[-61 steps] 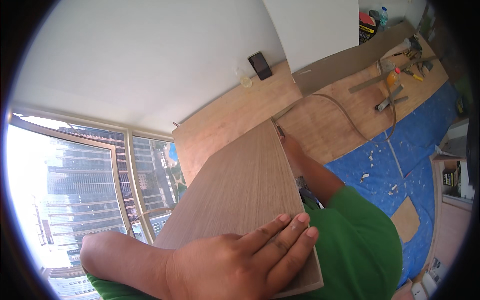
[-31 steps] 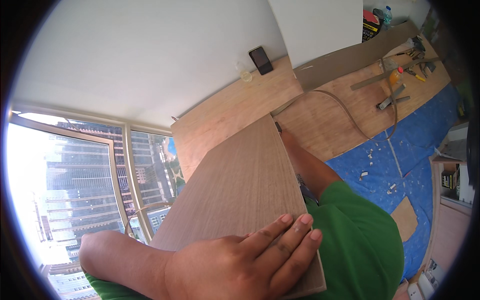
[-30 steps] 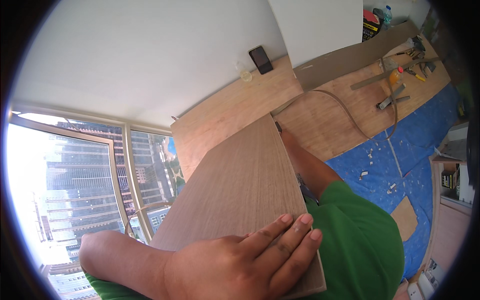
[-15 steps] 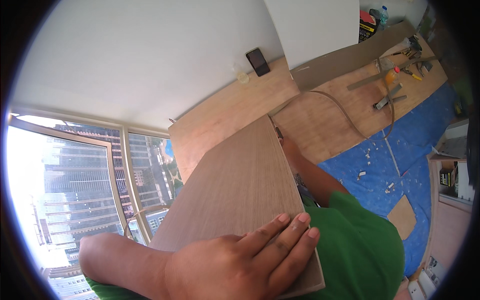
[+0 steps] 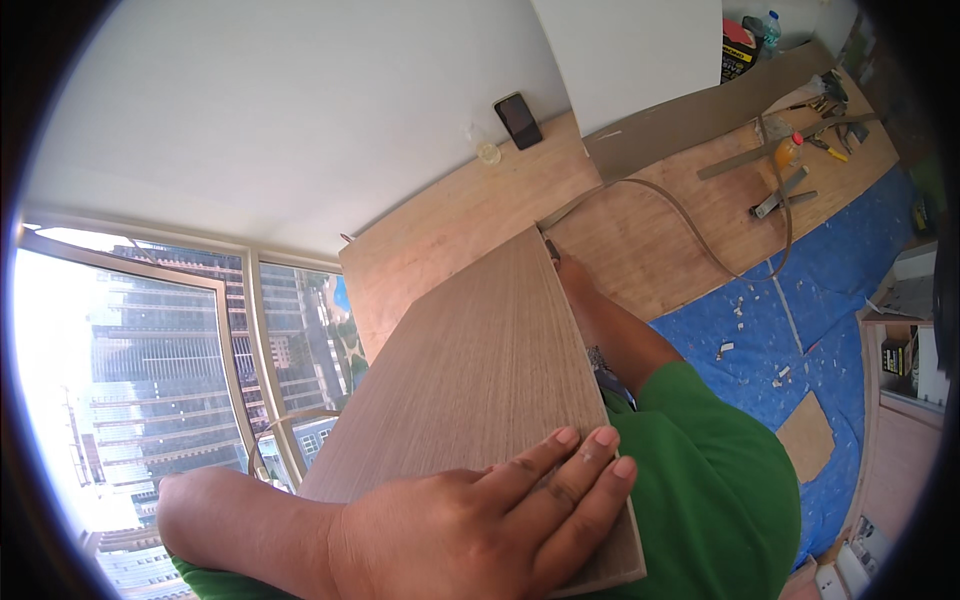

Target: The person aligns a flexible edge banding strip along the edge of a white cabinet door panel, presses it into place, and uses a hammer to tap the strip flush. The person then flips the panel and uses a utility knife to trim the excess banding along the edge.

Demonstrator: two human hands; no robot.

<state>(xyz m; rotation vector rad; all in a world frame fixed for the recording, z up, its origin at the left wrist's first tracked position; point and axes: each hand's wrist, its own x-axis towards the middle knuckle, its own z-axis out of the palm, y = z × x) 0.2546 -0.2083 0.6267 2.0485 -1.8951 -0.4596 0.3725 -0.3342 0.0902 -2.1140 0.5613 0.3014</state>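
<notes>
A wood-grain board point(image 5: 460, 360) lies angled across the middle, its near end over my green-clad lap. My left hand point(image 5: 470, 520) rests on its near right corner with fingers stretched flat; the thumb is hidden. Along the board's right edge, at the far end, my right hand point(image 5: 568, 272) is partly hidden, closed round a small dark tool point(image 5: 553, 250). Beside that end, a long thin brown strip point(image 5: 672, 200) curves in a loose loop over the plywood surface point(image 5: 650, 260).
Against the wall lie a phone point(image 5: 517, 120) and clear container point(image 5: 489, 153). Rightward are an orange bottle point(image 5: 788, 150), metal pieces point(image 5: 775, 203) and several tools point(image 5: 830, 148). A blue sheet point(image 5: 750, 350) with scraps covers the lower right. Tall windows point(image 5: 160, 370) stand left.
My right hand and its dark tool shift slightly back and forth along the board's edge, now a little farther away than half a second ago. My left hand stays put.
</notes>
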